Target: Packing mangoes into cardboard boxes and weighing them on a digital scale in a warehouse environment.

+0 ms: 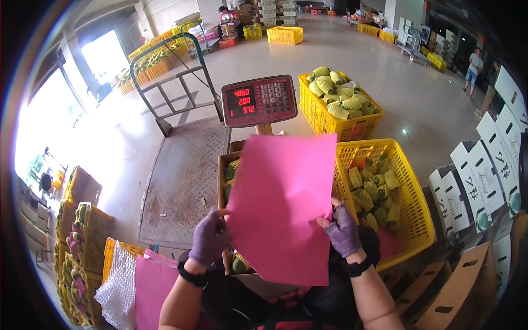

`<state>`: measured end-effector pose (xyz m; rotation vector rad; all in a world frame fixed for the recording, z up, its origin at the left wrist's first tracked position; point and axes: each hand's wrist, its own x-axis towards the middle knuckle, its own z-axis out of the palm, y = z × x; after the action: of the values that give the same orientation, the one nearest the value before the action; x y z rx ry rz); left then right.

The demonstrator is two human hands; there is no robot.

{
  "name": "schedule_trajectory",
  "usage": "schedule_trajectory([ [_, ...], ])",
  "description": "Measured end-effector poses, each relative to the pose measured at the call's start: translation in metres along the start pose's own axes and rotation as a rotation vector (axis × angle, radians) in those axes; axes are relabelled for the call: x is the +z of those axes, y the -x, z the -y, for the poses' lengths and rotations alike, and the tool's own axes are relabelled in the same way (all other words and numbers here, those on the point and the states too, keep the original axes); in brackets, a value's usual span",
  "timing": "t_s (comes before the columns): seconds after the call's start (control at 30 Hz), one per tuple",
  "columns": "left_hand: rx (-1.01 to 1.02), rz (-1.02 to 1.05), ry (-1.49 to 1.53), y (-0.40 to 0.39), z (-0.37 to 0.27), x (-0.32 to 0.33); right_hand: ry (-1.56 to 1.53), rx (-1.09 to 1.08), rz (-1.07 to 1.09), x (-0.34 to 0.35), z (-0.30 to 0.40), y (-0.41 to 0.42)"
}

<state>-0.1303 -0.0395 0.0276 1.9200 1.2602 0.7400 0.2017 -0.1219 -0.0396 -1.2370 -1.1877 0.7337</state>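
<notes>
A large pink paper sheet [284, 198] is spread between my hands. My left hand [209, 239], in a purple fingerless glove, grips its left edge, and my right hand [341, 229], gloved alike, pinches the right edge. Under the sheet, mostly hidden, stands a cardboard box [221, 181] with mangoes in foam nets. Behind it rises a scale's display [260, 101] with lit red digits. To the right, a yellow plastic crate [412, 214] holds netted mangoes [371, 189]. More pink sheets [154, 288] and a white foam net sheet [117, 284] lie at the lower left.
A platform cart [181, 181] with a metal handle stands at left. Another yellow crate [340, 123] of netted mangoes is beyond the scale. Stacked mango crates [93, 243] line the far left; printed white cartons [478, 177] stand at right. A person [474, 68] is at the back right.
</notes>
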Motion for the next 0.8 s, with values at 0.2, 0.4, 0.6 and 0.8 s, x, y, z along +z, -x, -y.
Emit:
schedule_trajectory([
  [0.2,-0.237,-0.074,-0.054,0.003,0.031,0.013,0.355,0.290,0.100,0.026,-0.008,-0.045],
  [0.4,-0.130,-0.092,-0.109,0.021,0.063,0.026,0.125,0.366,0.240,0.009,-0.015,-0.009],
  [0.6,-0.252,-0.014,0.251,0.030,0.062,0.015,0.305,0.287,0.207,0.003,-0.024,-0.008],
  [0.8,-0.156,-0.581,0.526,-0.014,0.069,-0.075,0.147,0.293,0.206,-0.001,-0.029,-0.007],
])
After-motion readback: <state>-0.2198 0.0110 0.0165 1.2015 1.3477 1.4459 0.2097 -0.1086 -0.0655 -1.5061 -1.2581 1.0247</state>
